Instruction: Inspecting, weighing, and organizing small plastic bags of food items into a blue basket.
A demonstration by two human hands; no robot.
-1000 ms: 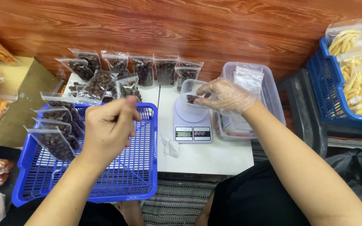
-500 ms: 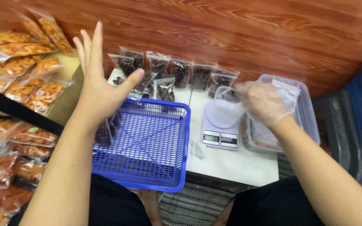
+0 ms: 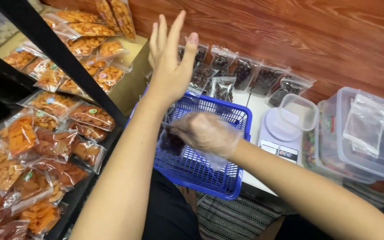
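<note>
Orange snack packets crowd the dark rack left of the blue plastic basket. Above the basket's far rim the bare left hand is raised, fingers spread, holding nothing. Over the basket's middle the gloved right hand pinches a small pouch of dark dried fruit. Right of the basket stands a white kitchen scale bearing a clear tub.

One head view looks steeply down, close over the blue basket and white tabletop.
</note>
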